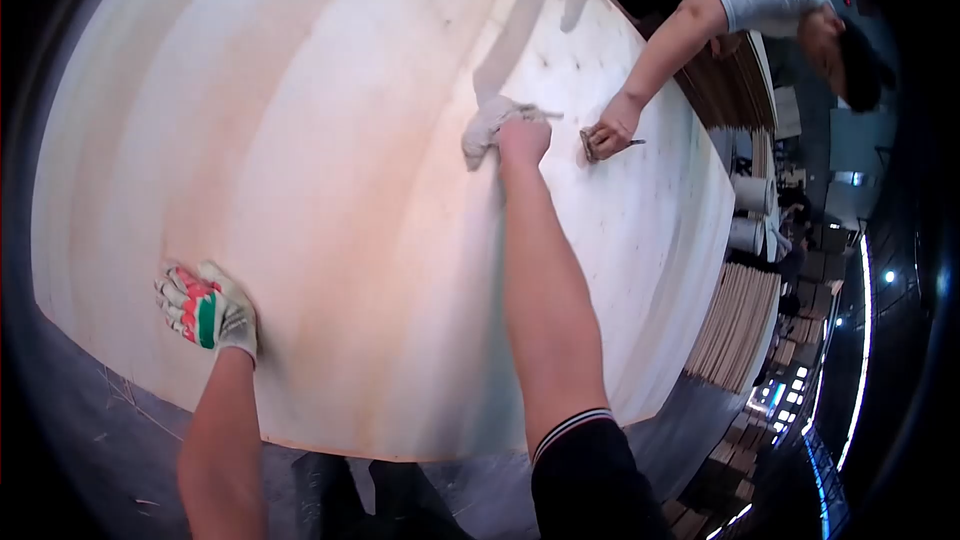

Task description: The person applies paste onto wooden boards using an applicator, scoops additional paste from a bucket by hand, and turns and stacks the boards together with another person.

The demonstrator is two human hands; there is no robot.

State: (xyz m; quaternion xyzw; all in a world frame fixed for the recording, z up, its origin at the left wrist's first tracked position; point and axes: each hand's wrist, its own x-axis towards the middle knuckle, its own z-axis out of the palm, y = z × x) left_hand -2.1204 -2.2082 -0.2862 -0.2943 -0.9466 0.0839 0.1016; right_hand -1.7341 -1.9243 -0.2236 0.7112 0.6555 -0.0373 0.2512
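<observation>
Dark sleeve (590, 475), striped at the cuff: worn on the person's right arm (550, 290), which reaches across a broad, pale wooden sheet (330, 190). Right hand (523, 143): bare, fingers closed on a bunched greyish cloth (485, 132) that rests on the sheet, right of its middle. Left hand (207, 307): in a whitish glove (237, 315) with red and green markings, laid on the sheet toward its left side, fingers slightly spread. Co-worker's hand (614, 127): to the right of the cloth, pinching a small tool (588, 146), kind unclear. Stacked boards (733, 325): beyond the sheet's right edge.
</observation>
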